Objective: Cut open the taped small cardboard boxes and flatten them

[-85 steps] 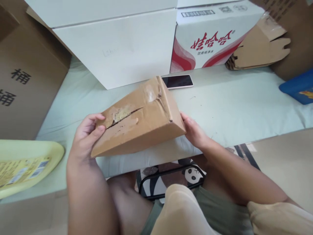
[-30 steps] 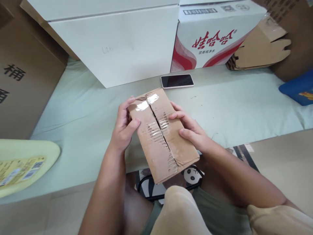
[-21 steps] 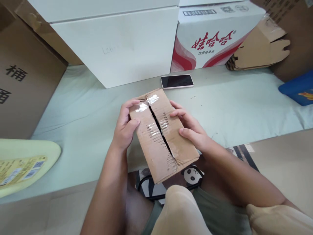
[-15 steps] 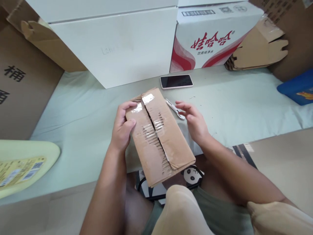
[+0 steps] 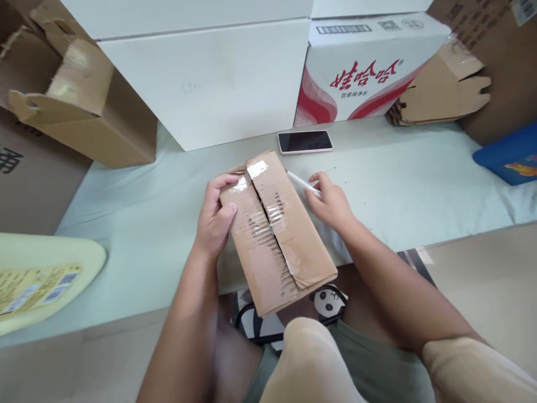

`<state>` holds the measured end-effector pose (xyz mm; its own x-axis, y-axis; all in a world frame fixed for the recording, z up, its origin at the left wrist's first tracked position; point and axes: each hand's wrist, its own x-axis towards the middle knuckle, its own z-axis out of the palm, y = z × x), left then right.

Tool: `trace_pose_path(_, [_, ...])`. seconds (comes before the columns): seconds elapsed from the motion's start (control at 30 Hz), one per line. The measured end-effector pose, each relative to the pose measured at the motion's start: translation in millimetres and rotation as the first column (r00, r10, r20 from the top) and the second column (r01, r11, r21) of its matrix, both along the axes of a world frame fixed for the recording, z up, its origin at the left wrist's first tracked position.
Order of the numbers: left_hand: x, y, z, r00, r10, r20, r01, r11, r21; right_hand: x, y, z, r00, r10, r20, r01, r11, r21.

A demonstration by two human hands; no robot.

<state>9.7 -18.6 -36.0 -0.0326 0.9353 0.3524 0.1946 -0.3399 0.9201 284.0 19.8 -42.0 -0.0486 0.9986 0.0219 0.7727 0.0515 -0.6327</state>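
A small worn cardboard box (image 5: 279, 235) with torn clear tape along its centre seam rests tilted over the front edge of a pale green mattress (image 5: 146, 218). My left hand (image 5: 213, 218) grips the box's left side, thumb on top. My right hand (image 5: 331, 201) lies on the mattress just right of the box, its fingers closing on a slim white tool (image 5: 302, 183) that looks like a small cutter.
A phone (image 5: 305, 141) lies face up behind the box. White cartons (image 5: 210, 78) and a red-printed carton (image 5: 364, 73) stand at the back. Brown boxes (image 5: 79, 106) are at left, a yellow plastic item (image 5: 42, 280) at lower left, a blue object (image 5: 507, 157) at right.
The box was turned seam-up and lengthwise. My right hand has let go of its right side and moved onto the white tool beside it. My left hand keeps its hold.
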Motion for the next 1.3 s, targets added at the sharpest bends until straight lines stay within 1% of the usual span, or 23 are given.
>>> trace_pose_path(0.03, [1.1, -0.4, 0.6, 1.000, -0.001, 0.000, 0.001, 1.000, 0.002, 0.4, 0.5, 4.3, 0.994, -0.033, -0.107, 0.035, 0.999, 0.017])
trace_pose_path(0.07, [2.4, -0.7, 1.4, 1.000, -0.002, 0.002, 0.002, 1.000, 0.004, 0.8, 0.0, 9.9, 0.971, -0.050, -0.233, 0.063, 0.997, 0.050])
trace_pose_path(0.1, [3.9, -1.0, 2.1, 1.000, -0.002, 0.003, 0.002, 1.000, 0.007, 1.2, -1.7, 16.8, 0.930, -0.041, -0.365, 0.081, 0.992, 0.097])
trace_pose_path(0.17, [7.3, -1.2, 3.9, 1.000, 0.003, -0.006, -0.003, 1.000, 0.021, 1.4, -9.3, 34.8, 0.815, 0.038, -0.578, 0.095, 0.975, 0.198])
trace_pose_path(0.2, [9.3, -1.1, 4.8, 1.000, 0.009, -0.020, -0.008, 0.999, 0.032, 1.0, -15.1, 45.2, 0.766, 0.090, -0.636, 0.086, 0.967, 0.240])
trace_pose_path(0.23, [11.3, -0.8, 5.7, 0.999, 0.015, -0.038, -0.013, 0.999, 0.041, 0.1, -21.9, 55.8, 0.735, 0.142, -0.663, 0.062, 0.960, 0.274])
trace_pose_path(0.3, [15.1, -0.3, 7.2, 0.998, 0.025, -0.065, -0.021, 0.998, 0.057, -2.9, -36.9, 75.5, 0.721, 0.221, -0.657, -0.011, 0.951, 0.309])
trace_pose_path(0.37, [17.9, 0.1, 8.0, 0.997, 0.035, -0.070, -0.031, 0.998, 0.062, -7.5, -51.4, 89.8, 0.742, 0.264, -0.617, -0.068, 0.944, 0.322])
trace_pose_path(0.47, [19.2, -0.2, 8.3, 0.996, 0.045, -0.076, -0.040, 0.997, 0.064, -15.6, -67.4, 99.1, 0.767, 0.260, -0.587, -0.077, 0.945, 0.318])
trace_pose_path(0.57, [17.9, -1.4, 8.6, 0.995, 0.049, -0.089, -0.044, 0.997, 0.063, -22.8, -75.6, 99.7, 0.755, 0.240, -0.610, -0.080, 0.957, 0.278])
trace_pose_path(0.7, [17.0, -3.1, 8.4, 0.996, 0.040, -0.079, -0.036, 0.998, 0.056, -30.5, -76.7, 99.9, 0.724, 0.293, -0.625, -0.194, 0.955, 0.224])
trace_pose_path(0.8, [18.2, -3.6, 6.3, 0.996, 0.045, -0.072, -0.041, 0.997, 0.060, -34.7, -73.5, 101.3, 0.758, 0.335, -0.559, -0.260, 0.942, 0.213])
trace_pose_path(0.93, [19.5, -3.5, 2.7, 0.997, 0.046, -0.059, -0.042, 0.997, 0.058, -37.7, -70.0, 103.3, 0.830, 0.348, -0.436, -0.253, 0.932, 0.262])
trace_pose_path(1.0, [19.3, -3.4, 2.1, 0.998, 0.032, -0.062, -0.029, 0.998, 0.051, -38.3, -69.4, 104.0, 0.855, 0.366, -0.368, -0.263, 0.916, 0.302])
trace_pose_path(1.1, [18.6, -3.0, 2.1, 0.998, 0.019, -0.063, -0.016, 0.998, 0.055, -38.3, -69.8, 104.5, 0.877, 0.379, -0.296, -0.271, 0.897, 0.349])
trace_pose_path(1.2, [18.5, -2.2, 0.9, 0.998, 0.027, -0.049, -0.023, 0.996, 0.084, -38.1, -70.7, 105.2, 0.892, 0.352, -0.282, -0.248, 0.906, 0.344])
trace_pose_path(1.3, [18.8, -1.1, -1.6, 0.999, 0.027, -0.044, -0.022, 0.994, 0.104, -38.3, -70.2, 106.0, 0.902, 0.355, -0.248, -0.262, 0.903, 0.341])
